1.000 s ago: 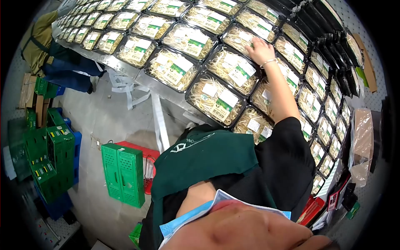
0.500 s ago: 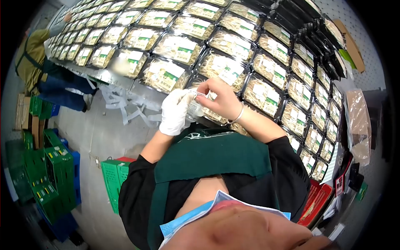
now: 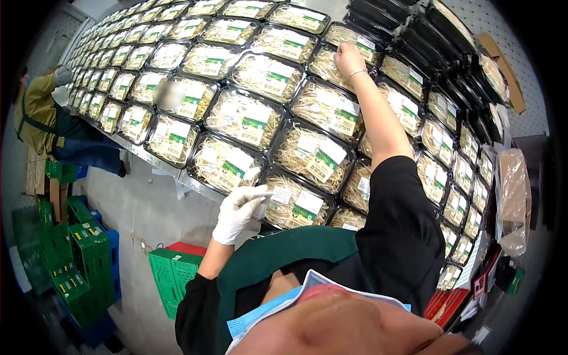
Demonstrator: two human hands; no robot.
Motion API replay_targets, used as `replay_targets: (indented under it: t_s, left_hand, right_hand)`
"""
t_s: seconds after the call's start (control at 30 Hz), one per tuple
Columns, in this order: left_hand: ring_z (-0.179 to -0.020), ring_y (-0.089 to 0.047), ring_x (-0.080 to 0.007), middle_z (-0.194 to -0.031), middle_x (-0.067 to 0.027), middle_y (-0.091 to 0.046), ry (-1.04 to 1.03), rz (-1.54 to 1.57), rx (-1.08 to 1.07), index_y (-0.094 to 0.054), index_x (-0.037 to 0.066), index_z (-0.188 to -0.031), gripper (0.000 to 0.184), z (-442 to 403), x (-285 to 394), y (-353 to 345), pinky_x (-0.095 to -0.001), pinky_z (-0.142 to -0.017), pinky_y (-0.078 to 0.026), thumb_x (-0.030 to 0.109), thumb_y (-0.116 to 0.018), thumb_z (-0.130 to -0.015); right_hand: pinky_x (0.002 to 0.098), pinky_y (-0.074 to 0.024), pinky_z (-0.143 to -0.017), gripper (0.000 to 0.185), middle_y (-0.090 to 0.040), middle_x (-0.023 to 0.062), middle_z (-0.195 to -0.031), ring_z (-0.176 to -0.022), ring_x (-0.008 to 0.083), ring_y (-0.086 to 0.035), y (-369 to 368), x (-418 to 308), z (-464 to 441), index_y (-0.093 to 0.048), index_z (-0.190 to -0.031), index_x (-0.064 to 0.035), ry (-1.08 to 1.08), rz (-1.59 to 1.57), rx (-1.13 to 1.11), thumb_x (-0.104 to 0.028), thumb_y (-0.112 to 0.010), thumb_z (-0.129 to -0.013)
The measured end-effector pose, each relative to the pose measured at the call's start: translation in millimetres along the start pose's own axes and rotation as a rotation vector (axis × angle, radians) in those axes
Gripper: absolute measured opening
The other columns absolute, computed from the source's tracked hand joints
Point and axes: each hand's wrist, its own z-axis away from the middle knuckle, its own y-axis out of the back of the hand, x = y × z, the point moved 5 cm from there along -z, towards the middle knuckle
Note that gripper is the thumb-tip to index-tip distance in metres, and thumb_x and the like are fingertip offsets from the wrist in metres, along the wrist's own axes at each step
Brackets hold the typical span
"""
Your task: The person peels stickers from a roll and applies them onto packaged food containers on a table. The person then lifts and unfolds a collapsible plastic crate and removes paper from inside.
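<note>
Black film-topped trays of pale, stringy food like bean sprouts cover the table in rows, each with a green-and-white label. My left hand, in a white glove, is at the near edge beside the closest tray. Its fingers are pinched together, and what they hold, if anything, is too small to make out. Bare, with a bracelet at the wrist, my right hand reaches far across the rows. Its fingers are curled down at the top of a tray there; the fingertips are partly hidden.
Black trays are stacked at the back right. A co-worker stands at the table's far left. Green crates are stacked on the left floor, with another green crate near me. Clear plastic hangs at the right.
My hands were together in front of my chest; now they are apart. The right has stretched forward over the far trays, while the left has lowered slightly toward me. My view has shifted.
</note>
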Motion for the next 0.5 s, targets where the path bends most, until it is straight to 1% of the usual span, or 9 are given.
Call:
replay_targets:
  t_s: [0.03,0.1,0.17,0.27,0.33,0.37,0.4,0.47,0.5]
  left_hand:
    - [-0.087,-0.055,-0.0142,-0.101,-0.0122,-0.058,0.077,0.131,-0.004,-0.050,-0.004,-0.108,0.026,0,-2,1,-0.0252,-0.076,-0.045,0.002,-0.048,-0.082]
    - [-0.092,-0.055,-0.0168,-0.105,-0.0137,-0.056,0.085,0.259,-0.016,-0.051,-0.006,-0.106,0.026,-8,11,2,-0.0271,-0.079,-0.044,-0.001,-0.047,-0.081]
    - [-0.095,-0.055,-0.0204,-0.105,-0.0168,-0.055,0.113,0.483,0.076,-0.048,-0.009,-0.108,0.028,-16,28,-5,-0.0286,-0.081,-0.046,-0.003,-0.041,-0.082]
    - [-0.089,-0.057,-0.0199,-0.103,-0.0164,-0.056,0.148,0.523,0.068,-0.048,-0.008,-0.107,0.026,-33,29,-19,-0.0266,-0.077,-0.047,-0.002,-0.043,-0.083]
    - [-0.081,-0.058,-0.0168,-0.097,-0.0141,-0.058,0.036,0.548,0.102,-0.051,-0.007,-0.103,0.022,-43,25,-26,-0.0250,-0.071,-0.047,-0.001,-0.048,-0.082]
    - [-0.081,-0.058,-0.0168,-0.097,-0.0141,-0.058,0.031,0.544,0.093,-0.051,-0.007,-0.103,0.022,-48,22,-30,-0.0250,-0.071,-0.047,-0.001,-0.048,-0.082]
    - [-0.077,-0.058,-0.0148,-0.093,-0.0121,-0.059,-0.024,0.550,0.199,-0.052,-0.006,-0.100,0.020,-51,20,-26,-0.0238,-0.069,-0.047,0.000,-0.050,-0.081]
    - [-0.072,-0.056,-0.0101,-0.083,-0.0068,-0.060,-0.157,0.592,0.316,-0.054,-0.003,-0.093,0.015,-57,33,-24,-0.0218,-0.066,-0.046,0.001,-0.056,-0.079]
    - [-0.072,-0.056,-0.0101,-0.083,-0.0068,-0.060,-0.159,0.586,0.311,-0.054,-0.003,-0.093,0.015,-59,34,-23,-0.0218,-0.066,-0.046,0.001,-0.056,-0.079]
  right_hand:
    - [0.0383,-0.0449,-0.074,0.028,-0.059,0.0128,-0.091,-0.084,0.0283,-0.057,6,-12,7,-0.056,-0.090,-0.0064,0.048,0.112,-0.017,-0.031,-0.053,-0.077]
    - [0.0379,-0.0455,-0.074,0.032,-0.060,0.0132,-0.091,-0.086,0.0259,-0.058,32,-6,14,-0.056,-0.094,-0.0068,-0.134,0.347,-0.131,-0.034,-0.051,-0.079]
    - [0.0368,-0.0463,-0.073,0.035,-0.060,0.0134,-0.091,-0.085,0.0243,-0.059,36,30,20,-0.056,-0.098,-0.0075,-0.199,0.443,0.029,-0.037,-0.050,-0.080]
    - [0.0316,-0.0457,-0.076,0.041,-0.061,0.0109,-0.095,-0.086,0.0186,-0.058,56,-47,76,-0.055,-0.101,-0.0071,-0.166,-0.312,-0.355,-0.041,-0.055,-0.078]
    - [0.0293,-0.0438,-0.079,0.043,-0.059,0.0083,-0.089,-0.085,0.0160,-0.057,36,-111,144,-0.054,-0.099,-0.0048,0.132,-0.850,-0.697,-0.037,-0.063,-0.073]
    - [0.0279,-0.0414,-0.083,0.036,-0.057,0.0042,-0.097,-0.090,0.0131,-0.052,39,-138,173,-0.053,-0.104,-0.0076,0.392,-1.085,-0.808,-0.022,-0.066,-0.074]
    - [0.0261,-0.0401,-0.082,0.038,-0.057,0.0046,-0.093,-0.087,0.0121,-0.052,60,-161,196,-0.054,-0.103,-0.0058,0.471,-1.071,-0.814,-0.019,-0.069,-0.071]
    - [0.0256,-0.0407,-0.076,0.024,-0.059,0.0043,-0.083,-0.080,0.0119,-0.054,60,-170,217,-0.061,-0.090,-0.0043,0.168,-1.269,-0.860,-0.015,-0.069,-0.070]
    - [0.0252,-0.0414,-0.074,0.018,-0.061,0.0031,-0.080,-0.077,0.0108,-0.055,60,-163,213,-0.062,-0.086,-0.0060,0.197,-1.304,-0.671,-0.013,-0.069,-0.070]
